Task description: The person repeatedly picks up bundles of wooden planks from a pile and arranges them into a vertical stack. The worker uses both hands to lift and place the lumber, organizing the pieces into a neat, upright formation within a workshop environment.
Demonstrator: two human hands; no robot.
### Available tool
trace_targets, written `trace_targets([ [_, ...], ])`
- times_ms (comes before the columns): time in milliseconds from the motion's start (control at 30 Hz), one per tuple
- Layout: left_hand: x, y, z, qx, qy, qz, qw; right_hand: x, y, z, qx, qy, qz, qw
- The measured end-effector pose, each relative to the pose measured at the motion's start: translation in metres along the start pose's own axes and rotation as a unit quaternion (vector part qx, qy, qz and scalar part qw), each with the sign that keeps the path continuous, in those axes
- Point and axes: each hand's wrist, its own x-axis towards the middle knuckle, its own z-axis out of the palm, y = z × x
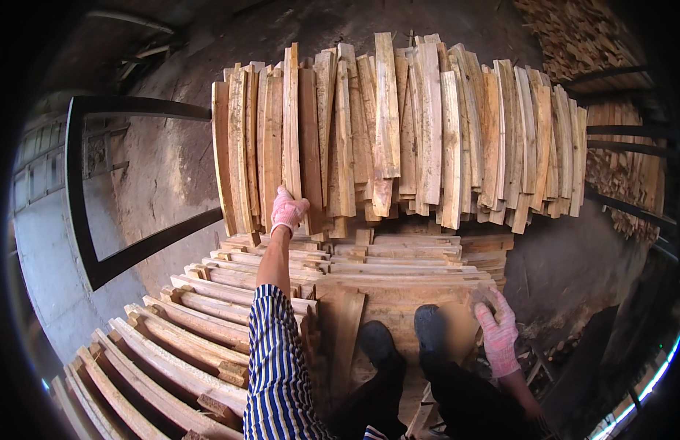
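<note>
A wide row of rough wooden slats (388,110) lies side by side in front of me, their near ends uneven. My left hand (287,211), in a pink and white knit glove, is closed around the near end of one slat (291,121) at the left part of the row. That slat still lies among the others. My right hand (498,334), in a similar glove, hangs low at the right beside my leg. Its fingers are apart and it appears to hold nothing; the fingertips look dirty and slightly blurred.
Stacked pallet-like timber (186,334) with spacer blocks spreads at the lower left. My shoes (430,330) stand on wooden boards. A black metal frame (81,191) juts out at the left, with dark bars (626,139) at the right. More wood piles (586,37) sit at the far right.
</note>
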Motion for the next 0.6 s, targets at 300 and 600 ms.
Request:
trace_targets([
  [300,-0.195,0.139,-0.003,-0.591,-0.102,0.032,0.799,-0.009,-0.113,-0.006,0.023,-0.093,-0.028,0.995],
  [600,-0.520,0.176,-0.047,-0.621,-0.203,-0.069,0.754,-0.023,-0.260,-0.001,-0.056,-0.239,-0.070,0.967],
])
